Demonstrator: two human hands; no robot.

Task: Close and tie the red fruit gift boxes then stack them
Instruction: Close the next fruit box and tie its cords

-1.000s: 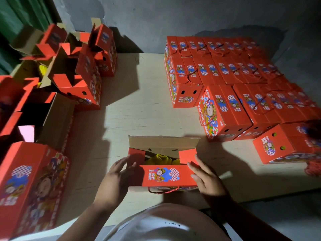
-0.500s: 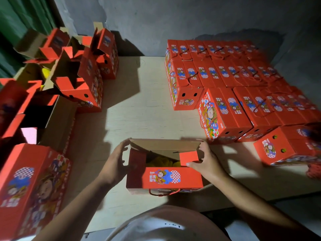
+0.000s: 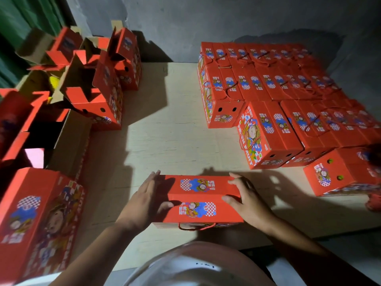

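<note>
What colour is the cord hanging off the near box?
Red cord, twisted, below the box; head view.

The red cord [image 3: 196,227] under the near edge of the gift box [image 3: 198,198] only peeks out, the rest is tucked out of sight, and you can't see inside the box at all. Left hand [image 3: 142,200] covers the box's left end. Far rows of the closed stack [image 3: 288,83] go dark and blurry, prints unreadable. The loose box [image 3: 340,172] on the right is cut off by the frame edge, and the dark blur [image 3: 376,153] over its corner is maybe a shadow. Something yellow [image 3: 54,82] in the open boxes [image 3: 88,83] is too small to identify.
</note>
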